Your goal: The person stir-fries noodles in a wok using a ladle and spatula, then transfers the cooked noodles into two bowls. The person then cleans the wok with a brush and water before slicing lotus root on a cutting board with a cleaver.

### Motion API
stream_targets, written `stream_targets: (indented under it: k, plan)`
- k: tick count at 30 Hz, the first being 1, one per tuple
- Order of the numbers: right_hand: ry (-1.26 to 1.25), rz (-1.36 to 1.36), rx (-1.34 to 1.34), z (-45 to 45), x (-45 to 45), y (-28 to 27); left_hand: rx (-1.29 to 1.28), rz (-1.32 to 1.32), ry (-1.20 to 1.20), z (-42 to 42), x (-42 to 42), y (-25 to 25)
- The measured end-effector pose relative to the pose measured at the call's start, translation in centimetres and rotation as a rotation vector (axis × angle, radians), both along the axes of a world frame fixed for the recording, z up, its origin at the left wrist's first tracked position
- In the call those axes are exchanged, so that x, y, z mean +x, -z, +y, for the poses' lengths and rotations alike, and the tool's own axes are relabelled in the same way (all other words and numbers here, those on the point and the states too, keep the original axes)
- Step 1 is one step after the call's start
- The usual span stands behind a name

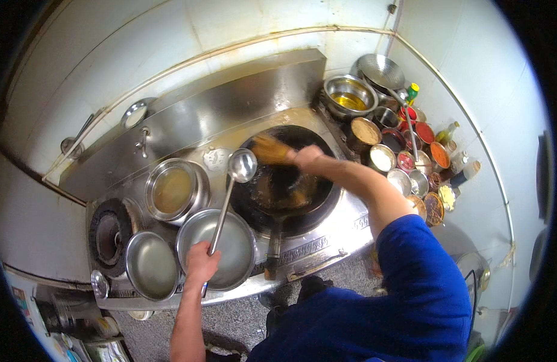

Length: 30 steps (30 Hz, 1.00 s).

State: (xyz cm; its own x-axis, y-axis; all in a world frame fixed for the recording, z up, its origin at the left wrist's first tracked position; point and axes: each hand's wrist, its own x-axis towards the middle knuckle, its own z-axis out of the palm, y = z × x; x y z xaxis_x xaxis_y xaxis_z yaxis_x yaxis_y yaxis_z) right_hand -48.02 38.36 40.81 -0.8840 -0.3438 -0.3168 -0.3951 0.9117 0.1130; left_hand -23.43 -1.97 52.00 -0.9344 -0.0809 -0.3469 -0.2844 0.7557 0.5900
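My left hand (203, 264) grips the handle of a steel ladle (242, 166), its bowl raised beside the wok's left rim. In my right hand (309, 158) is a blurred bamboo wok brush (270, 150), held over the upper left part of a black wok (314, 181). Brownish liquid seems to lie in the wok's lower part. The wok's handle (274, 249) points towards me over the stove's front edge. A wide steel basin (233, 244) with liquid lies under the ladle's handle.
Left of the wok stand a steel pot of cloudy liquid (172, 190), a steel bowl (151, 267) and a burner ring (107, 237). At the right are a bowl of yellow oil (350, 100), several seasoning containers (382, 158) and a strainer (381, 71). A tap (143, 142) is on the backsplash.
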Motion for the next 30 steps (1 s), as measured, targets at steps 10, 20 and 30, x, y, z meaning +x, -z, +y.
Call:
stream_targets:
  k: [10, 20, 30]
  plan:
    - [0.132, -0.079, -0.141, 11.5, 15.1, -6.2, 0.5, -0.231, -0.048, 6.9, -0.9, 4.5]
    - [0.745, 0.405, -0.491, 14.9, 33.3, 7.3, 0.425, 0.263, 0.239, 12.5, 2.6, 14.9]
    - [0.954, -0.14, -1.511, -1.8, 30.8, 10.8, 0.184, 0.007, 0.119, 12.0, 1.7, 21.2]
